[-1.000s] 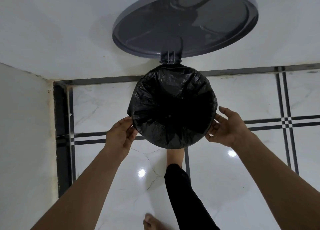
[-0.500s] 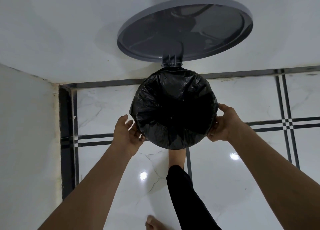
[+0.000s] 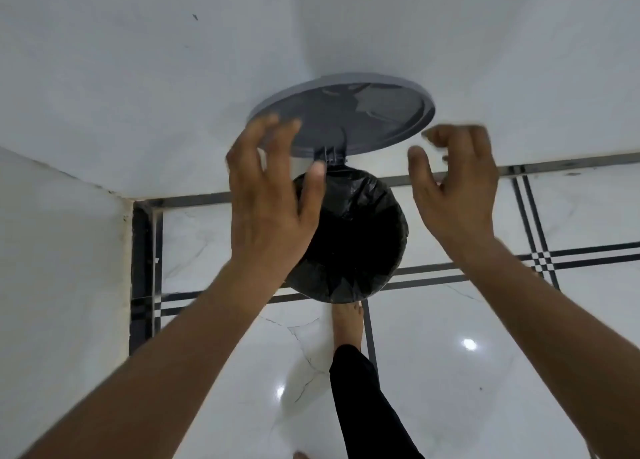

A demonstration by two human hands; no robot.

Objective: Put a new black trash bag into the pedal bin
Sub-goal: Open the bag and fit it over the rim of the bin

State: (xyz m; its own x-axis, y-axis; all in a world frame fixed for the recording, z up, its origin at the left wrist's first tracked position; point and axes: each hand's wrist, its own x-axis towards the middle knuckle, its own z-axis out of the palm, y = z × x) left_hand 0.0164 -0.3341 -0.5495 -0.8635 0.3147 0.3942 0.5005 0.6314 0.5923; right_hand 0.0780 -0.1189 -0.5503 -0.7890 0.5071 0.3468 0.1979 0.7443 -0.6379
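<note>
A: Where's the crinkled black plastic trash bag [image 3: 349,237] at this point?

B: In the round pedal bin [image 3: 388,275], which sits at the centre of the view. The bag's mouth is folded out over the rim all the way round, as far as can be seen; the 9 o'clock side is hidden behind the left hand [image 3: 268,202].

A: Are the hands on it?

B: No. Both are lifted clear and blurred. The left hand hangs in front of the bin's left edge, fingers spread and gently bent, holding nothing. The right hand [image 3: 453,185] is at about 2 o'clock from the bin, fingers loosely curled, thumb apart, also empty.

A: And the round grey plastic lid [image 3: 363,119]?

B: Standing open at 12 o'clock, against the white wall [image 3: 138,78]. A bare foot [image 3: 346,323] at 6 o'clock appears to be on the pedal, though the pedal itself is hidden.

A: So which step is this?

B: I'd say the fitting is done and this is the release.

A: What does the next move need?

B: Probably easing the foot off so the lid drops shut, with both hands kept clear of the rim. If the hidden left side is loose, a quick tuck first.
</note>
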